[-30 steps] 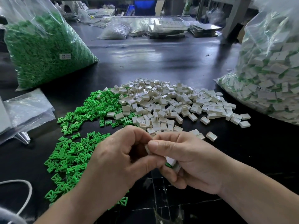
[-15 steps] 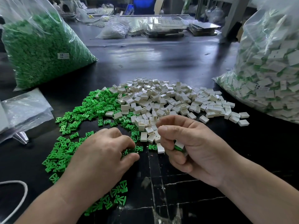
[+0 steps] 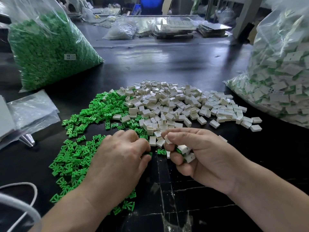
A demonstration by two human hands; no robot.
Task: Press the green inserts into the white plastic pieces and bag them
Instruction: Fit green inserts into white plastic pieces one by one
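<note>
Bench [image 3: 167, 64], dark; stock laid within reach. Green inserts [image 3: 93, 114] loose at left, white plastic pieces [image 3: 175, 104] heaped at centre, bag of finished pieces [image 3: 284, 72] far right.

Left hand [image 3: 120, 158]: grip curled down onto the inserts, fingertips hidden; whether one is pinched cannot be told.

Right hand [image 3: 205, 158]: thumb and forefinger clamped on one white piece [image 3: 167, 137]; lower fingers closed round assembled pieces [image 3: 185, 150], likely banked for bagging.

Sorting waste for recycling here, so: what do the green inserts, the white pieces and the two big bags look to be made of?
Green inserts: likely moulded hard plastic, matt, uniform colour, crisp identical shapes. White pieces: likely moulded plastic too, smooth with a slight sheen, hollow thin-walled boxes. Left bag and right bag: thin clear plastic film, glossy, crinkled, contents showing through.
</note>
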